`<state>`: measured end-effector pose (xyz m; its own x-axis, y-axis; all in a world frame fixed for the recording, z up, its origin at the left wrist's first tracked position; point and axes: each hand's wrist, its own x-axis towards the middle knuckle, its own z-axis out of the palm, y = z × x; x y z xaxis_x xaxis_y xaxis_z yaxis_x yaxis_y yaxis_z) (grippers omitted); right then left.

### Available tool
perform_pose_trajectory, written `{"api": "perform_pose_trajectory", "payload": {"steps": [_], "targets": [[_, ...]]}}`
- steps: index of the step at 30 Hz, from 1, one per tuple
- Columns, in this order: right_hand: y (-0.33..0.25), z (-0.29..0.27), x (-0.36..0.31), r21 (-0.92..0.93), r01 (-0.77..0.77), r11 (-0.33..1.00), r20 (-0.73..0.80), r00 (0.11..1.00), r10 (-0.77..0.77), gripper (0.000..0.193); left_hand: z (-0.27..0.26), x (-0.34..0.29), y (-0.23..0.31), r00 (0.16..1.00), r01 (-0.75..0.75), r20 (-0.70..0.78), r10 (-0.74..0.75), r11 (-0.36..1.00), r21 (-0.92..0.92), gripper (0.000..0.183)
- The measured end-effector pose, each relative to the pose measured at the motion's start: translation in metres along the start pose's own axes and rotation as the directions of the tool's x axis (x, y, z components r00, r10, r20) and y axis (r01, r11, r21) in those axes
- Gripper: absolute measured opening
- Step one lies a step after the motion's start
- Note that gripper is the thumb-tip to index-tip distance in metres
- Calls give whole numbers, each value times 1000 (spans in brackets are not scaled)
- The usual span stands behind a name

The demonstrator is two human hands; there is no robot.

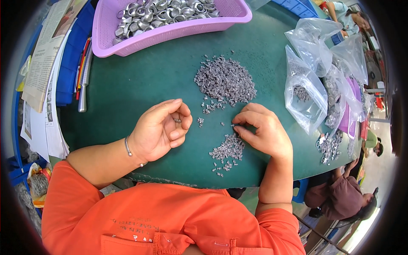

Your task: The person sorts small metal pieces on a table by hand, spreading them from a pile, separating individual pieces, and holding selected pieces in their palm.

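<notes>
A large heap of tiny grey metal parts point(225, 80) lies on the green table, with a smaller pile of the same parts point(228, 148) closer to me. My left hand point(161, 127) is raised left of the piles, palm turned up and fingers curled. Small grey metal pieces show between those fingers, partly hidden. Between the two piles, my right hand point(263, 129) reaches down, thumb and forefinger drawn together by the tabletop. One tiny metal part point(232, 125) shows at its fingertips. A few loose parts point(200, 122) lie between my hands.
A purple basket point(178, 26) of silver metal rings stands at the back left. Clear plastic bags point(308, 91) and another pile of metal parts point(329, 146) are on the right. Newspapers point(46, 55) and pens point(80, 68) lie at the left. Other people point(340, 197) sit beyond the right edge.
</notes>
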<state>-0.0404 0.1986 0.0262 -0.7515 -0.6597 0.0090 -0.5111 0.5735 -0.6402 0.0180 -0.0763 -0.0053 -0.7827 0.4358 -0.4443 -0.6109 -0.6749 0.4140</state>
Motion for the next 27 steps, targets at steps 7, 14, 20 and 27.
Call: {"api": "perform_pose_trajectory", "payload": {"steps": [7, 14, 20, 27], "targets": [[5, 1, -1, 20, 35, 999, -26, 999, -34, 12, 12, -9, -11, 982, 129, 128, -137, 989, 70, 15], [12, -12, -5, 312, 83, 947, 148, 980, -135, 12, 111, -35, -33, 756, 410, 345, -556, 813, 414, 10], [-10, 19, 9, 47, 74, 996, -109, 992, -68, 12, 160, -50, -82, 646, 204, 720, -255, 966, 159, 40], [-20, 15, 13, 158, 281, 947, 10, 958, -286, 29, 180, -48, 0, 560, 265, 669, -488, 871, 413, 49]]}}
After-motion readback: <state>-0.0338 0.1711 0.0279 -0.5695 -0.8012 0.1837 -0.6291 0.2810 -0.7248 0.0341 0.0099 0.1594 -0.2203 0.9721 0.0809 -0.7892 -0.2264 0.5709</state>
